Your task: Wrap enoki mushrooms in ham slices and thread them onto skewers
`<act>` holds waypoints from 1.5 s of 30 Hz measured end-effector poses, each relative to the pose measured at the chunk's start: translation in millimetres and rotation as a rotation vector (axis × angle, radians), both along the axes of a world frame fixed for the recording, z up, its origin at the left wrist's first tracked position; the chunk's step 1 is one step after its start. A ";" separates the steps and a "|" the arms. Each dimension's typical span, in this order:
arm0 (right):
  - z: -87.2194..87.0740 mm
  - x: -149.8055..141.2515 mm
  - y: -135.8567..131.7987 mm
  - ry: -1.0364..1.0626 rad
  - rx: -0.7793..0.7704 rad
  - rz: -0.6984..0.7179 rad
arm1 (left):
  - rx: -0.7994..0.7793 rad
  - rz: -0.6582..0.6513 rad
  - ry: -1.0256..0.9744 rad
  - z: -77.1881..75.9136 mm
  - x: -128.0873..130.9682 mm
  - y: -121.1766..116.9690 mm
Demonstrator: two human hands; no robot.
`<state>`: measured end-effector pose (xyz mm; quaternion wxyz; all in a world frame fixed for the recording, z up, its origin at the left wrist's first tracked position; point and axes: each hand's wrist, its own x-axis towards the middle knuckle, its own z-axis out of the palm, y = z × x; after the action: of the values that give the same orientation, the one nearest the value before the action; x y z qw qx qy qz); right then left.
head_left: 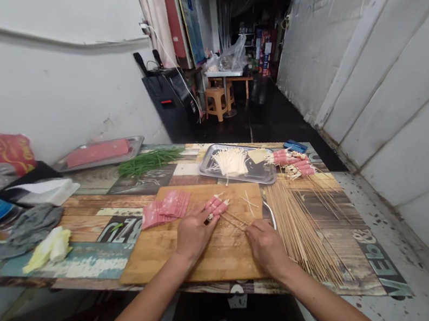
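Note:
On the wooden cutting board (163,267), my left hand (194,234) closes its fingers around pink meat rolls (217,206) with white enoki ends showing. Thin bamboo skewers (234,220) run from these rolls to my right hand (267,249), whose fingers pinch their other end. Left of my left hand lies a stack of thin pink meat slices (167,207). A few loose enoki strands (249,202) rest on the board's upper right. Beyond the board, a metal tray (208,170) holds a pile of white enoki mushrooms (232,162).
Loose bamboo skewers (304,236) spread right of the board. Finished meat rolls on skewers (299,166) lie behind them. Green chives (151,161) and a tray with a meat slab (98,153) are at the left. A grey cloth (32,231) and vegetable scraps (51,248) lie near the front edge.

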<state>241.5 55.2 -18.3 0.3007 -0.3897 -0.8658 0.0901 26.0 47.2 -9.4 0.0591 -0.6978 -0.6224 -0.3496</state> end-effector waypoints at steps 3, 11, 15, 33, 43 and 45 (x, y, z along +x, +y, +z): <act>2.4 -5.0 4.4 -0.033 0.007 0.020 | 0.001 0.001 -0.001 -1.8 -0.4 0.5; 4.7 -15.9 11.9 -0.113 -0.029 0.010 | -0.007 -0.060 -0.008 -0.8 0.0 0.5; 5.0 -18.2 14.7 -0.147 -0.044 0.016 | 0.035 -0.063 0.014 -1.0 0.5 0.4; -1.2 -50.6 32.3 -0.063 0.084 0.093 | 0.034 -0.060 0.021 -0.5 2.6 0.3; 22.9 -11.1 -3.6 -0.376 -0.024 -0.291 | 0.109 -0.098 0.029 -5.3 1.8 1.0; 24.5 -6.9 -6.0 -0.402 -0.068 -0.283 | 0.109 -0.110 0.007 -6.9 1.5 1.3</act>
<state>234.6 49.2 6.2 0.1186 -0.5272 -0.8414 -0.0031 27.5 48.6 -16.3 0.0796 -0.7279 -0.5629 -0.3833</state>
